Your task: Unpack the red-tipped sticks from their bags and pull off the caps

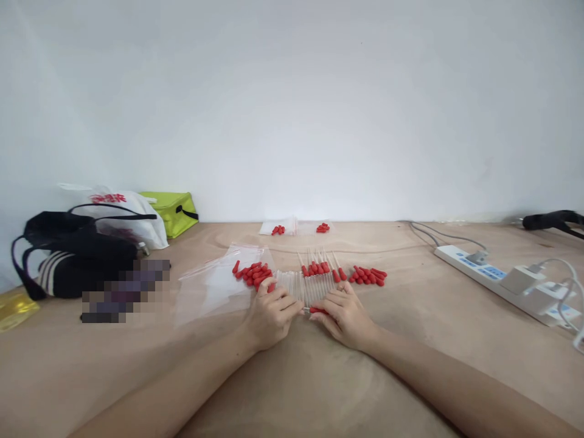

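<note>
My left hand (272, 311) and my right hand (345, 314) meet at the near end of a row of clear glass dropper tubes (305, 286) lying on the wooden table (292, 377). My left fingers curl and pinch the end of a tube. My right fingers pinch a red rubber bulb (318, 311) at that same spot. A loose heap of red bulbs (253, 273) lies on a clear plastic bag (214, 286) beside my left hand. Droppers with red bulbs fitted (322, 267) lie just beyond the tubes. Another pile of red bulbs (368, 275) sits to the right.
Two small bags with red bulbs (296, 228) lie by the white wall. Black, white and green bags (100, 237) crowd the left. A white power strip (502, 283) with plugged adapters and cables runs along the right. A black object (552, 220) lies at the far right.
</note>
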The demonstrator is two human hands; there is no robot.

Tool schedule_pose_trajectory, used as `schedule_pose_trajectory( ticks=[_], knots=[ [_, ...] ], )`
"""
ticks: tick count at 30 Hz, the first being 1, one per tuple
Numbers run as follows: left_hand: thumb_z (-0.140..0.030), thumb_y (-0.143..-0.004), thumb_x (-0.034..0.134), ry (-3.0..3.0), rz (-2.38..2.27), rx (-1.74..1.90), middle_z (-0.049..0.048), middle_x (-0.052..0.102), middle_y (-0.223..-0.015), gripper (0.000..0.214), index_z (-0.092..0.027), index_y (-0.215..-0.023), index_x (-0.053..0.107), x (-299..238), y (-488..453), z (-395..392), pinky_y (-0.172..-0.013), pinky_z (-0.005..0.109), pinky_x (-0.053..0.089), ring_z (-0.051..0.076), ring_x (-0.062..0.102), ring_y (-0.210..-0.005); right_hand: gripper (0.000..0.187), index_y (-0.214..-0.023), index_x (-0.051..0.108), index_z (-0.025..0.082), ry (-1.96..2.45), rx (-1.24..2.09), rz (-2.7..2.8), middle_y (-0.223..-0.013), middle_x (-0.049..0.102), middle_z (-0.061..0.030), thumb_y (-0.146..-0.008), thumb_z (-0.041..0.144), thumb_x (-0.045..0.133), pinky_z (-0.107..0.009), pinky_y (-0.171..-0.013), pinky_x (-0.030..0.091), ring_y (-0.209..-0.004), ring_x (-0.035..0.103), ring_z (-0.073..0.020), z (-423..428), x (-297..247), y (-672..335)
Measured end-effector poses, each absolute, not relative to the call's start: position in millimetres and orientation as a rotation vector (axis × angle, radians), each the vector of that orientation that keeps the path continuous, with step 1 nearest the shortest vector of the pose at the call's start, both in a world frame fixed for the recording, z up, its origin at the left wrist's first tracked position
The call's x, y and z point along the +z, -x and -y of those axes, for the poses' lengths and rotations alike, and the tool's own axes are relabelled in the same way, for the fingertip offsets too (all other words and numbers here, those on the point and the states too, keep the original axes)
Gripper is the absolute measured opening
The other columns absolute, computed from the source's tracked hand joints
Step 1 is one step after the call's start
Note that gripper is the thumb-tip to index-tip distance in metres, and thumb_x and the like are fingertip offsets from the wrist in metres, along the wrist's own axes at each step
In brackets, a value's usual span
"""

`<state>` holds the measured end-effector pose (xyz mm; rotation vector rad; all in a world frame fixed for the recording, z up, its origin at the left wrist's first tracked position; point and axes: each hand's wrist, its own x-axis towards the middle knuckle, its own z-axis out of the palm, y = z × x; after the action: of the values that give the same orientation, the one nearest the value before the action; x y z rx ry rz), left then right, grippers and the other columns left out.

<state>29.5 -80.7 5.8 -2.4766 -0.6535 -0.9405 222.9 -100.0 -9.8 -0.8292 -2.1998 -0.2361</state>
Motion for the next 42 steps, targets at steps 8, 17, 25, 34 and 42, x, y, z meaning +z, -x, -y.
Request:
schedule_pose_trajectory(
  ticks=[8,17,25,34,42],
  knots=[
    [-0.016,-0.083,0.043,2.468,0.614,-0.962,-0.004,0.058,-0.054,0.019,-0.018,-0.071,0.058,6.8,-27.8,83.2,-0.08,0.038,0.028,0.01,0.047,-0.058,0.027,-0.069,0.059,0.017,0.803,-0.284,2.216,-0.053,0.056,0.0021,-0.086,0.032,0.044,-0.031,-0.071,0.023,-0.058,0.043,-0.0103,100.2,-8.3,-226.2],
    [-0.016,-0.083,0.043,2.48,0.588,-0.998,-0.0046,0.056,-0.051,0.021,-0.018,-0.068,0.057,9.8,-27.8,85.3,-0.078,0.037,0.029,0.009,0.047,-0.055,0.028,-0.063,0.055,0.017,0.828,-0.261,2.243,-0.052,0.054,0.0019,-0.085,0.03,0.044,-0.034,-0.076,0.023,-0.061,0.04,-0.0111,102.9,-7.7,-230.2],
    [-0.015,-0.082,0.045,2.452,0.67,-1.063,-0.0039,0.058,-0.055,0.018,-0.018,-0.07,0.057,11.3,-13.4,81.8,-0.078,0.037,0.031,0.01,0.05,-0.057,0.025,-0.064,0.056,0.017,0.903,-0.235,2.177,-0.054,0.052,0.0007,-0.084,0.023,0.042,-0.034,-0.071,0.028,-0.06,0.041,-0.0117,104.8,-9.0,-250.2],
    [-0.013,-0.085,0.036,2.467,0.943,-1.0,0.0056,0.057,-0.077,0.025,-0.015,-0.097,0.058,0.6,-5.3,62.1,-0.066,0.028,0.043,0.015,0.051,-0.071,0.024,-0.102,0.056,0.019,1.056,-0.033,2.014,-0.087,0.053,-0.0084,-0.085,0.024,0.04,-0.03,-0.066,0.048,-0.079,0.054,-0.0161,104.9,-21.0,-296.3],
    [-0.004,-0.081,0.034,2.476,0.943,-1.117,0.0067,0.053,-0.085,0.034,-0.014,-0.105,0.056,-4.8,-5.5,51.3,-0.075,0.027,0.048,0.014,0.053,-0.082,0.014,-0.079,0.052,0.02,1.262,-0.005,1.876,-0.076,0.055,-0.0053,-0.083,0.029,0.042,-0.025,-0.051,0.047,-0.063,0.055,-0.014,105.6,-20.7,-308.4]
  ],
)
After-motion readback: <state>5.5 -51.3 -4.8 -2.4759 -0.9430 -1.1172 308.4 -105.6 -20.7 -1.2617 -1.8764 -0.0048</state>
